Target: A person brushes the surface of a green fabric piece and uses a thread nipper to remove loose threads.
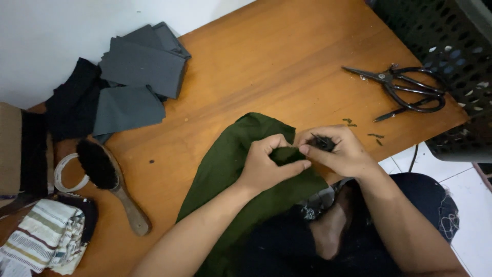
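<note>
Wooden worktop (287,56) carries dark green fabric (230,164) that the left hand (269,164) pinches while the right hand (341,151) grips a small dark tool (322,142), whose point might nick nearby fingers.

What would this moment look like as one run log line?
left hand: pinching green fabric | right hand: holding small dark tool at fabric edge | scissors: lying on wooden table | brush: idle

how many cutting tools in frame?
2. Large black metal scissors lie on the wooden table, upper right. A small dark snipping tool sits in the right hand, mostly hidden, beside the left hand pinching dark green fabric. Others may be hidden.
</note>
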